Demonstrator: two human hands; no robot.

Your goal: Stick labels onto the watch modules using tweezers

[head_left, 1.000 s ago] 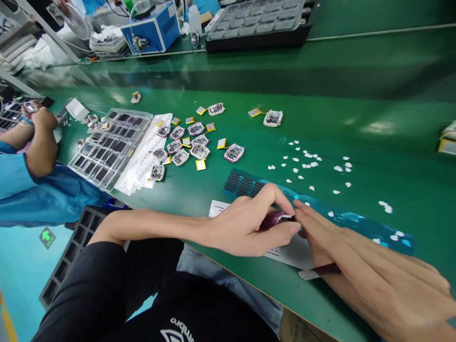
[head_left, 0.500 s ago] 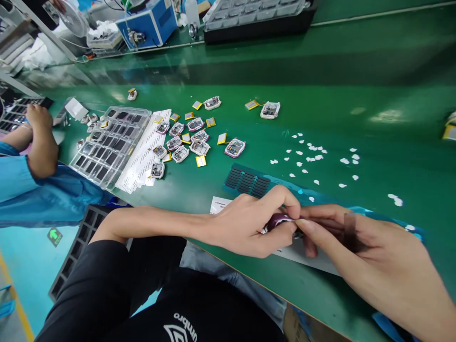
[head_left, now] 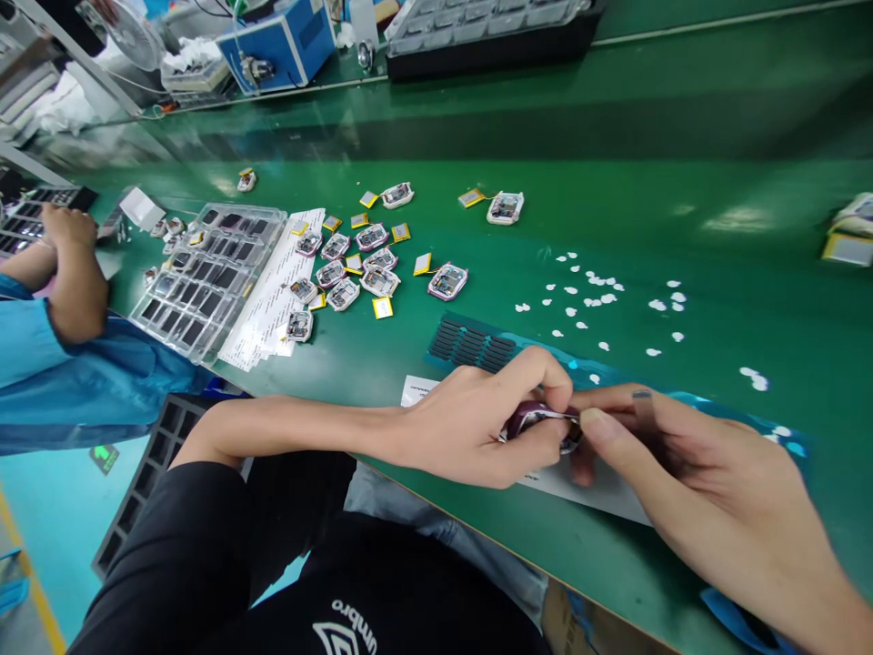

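Observation:
My left hand [head_left: 484, 423] is closed round a small purple-rimmed device case [head_left: 528, 417], held just above the green bench [head_left: 716, 136]. My right hand [head_left: 682, 473] meets it from the right, thumb and fingers pinched at the case's edge, with a small dark strip [head_left: 642, 405] stuck on a finger. Both hands hover over a white paper sheet [head_left: 600, 496] and a blue backing sheet [head_left: 477, 346] carrying rows of black strips.
A heap of similar small cases and yellow batteries [head_left: 372, 268] lies mid-bench beside a clear compartment tray [head_left: 205, 282] and white label sheets [head_left: 273, 291]. White peeled bits [head_left: 600, 300] are scattered to the right. A co-worker's arm [head_left: 68, 282] in a blue sleeve rests at left.
My right hand has turned and shifted from fingertip contact to a thumb-side pinch at the case. The dark strip that lay under my right hand now sits on a finger.

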